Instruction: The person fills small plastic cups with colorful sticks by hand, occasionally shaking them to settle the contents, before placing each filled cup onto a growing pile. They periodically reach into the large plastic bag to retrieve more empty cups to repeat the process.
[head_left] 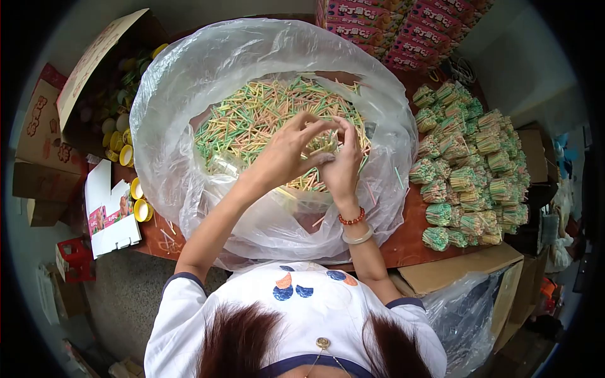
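Observation:
My left hand (288,150) and my right hand (341,165) meet over a big heap of thin pastel sticks (242,123) in green, yellow and pink. The heap lies in a wide-open clear plastic bag (170,107). Both hands have curled fingers, with the fingertips close together at the top. My left thumb reaches across to the right palm. Whatever they pinch between them is too small or too hidden to name. A clear plastic piece (222,165) rests on the sticks, left of my left wrist.
Many tied stick bundles (466,170) are stacked on the red-brown table (413,236) at right. Pink printed boxes (378,28) stand behind. At left are a large carton (94,60), yellow-rimmed lids (143,210) and a white folded card (113,236). An open cardboard box (454,268) sits front right.

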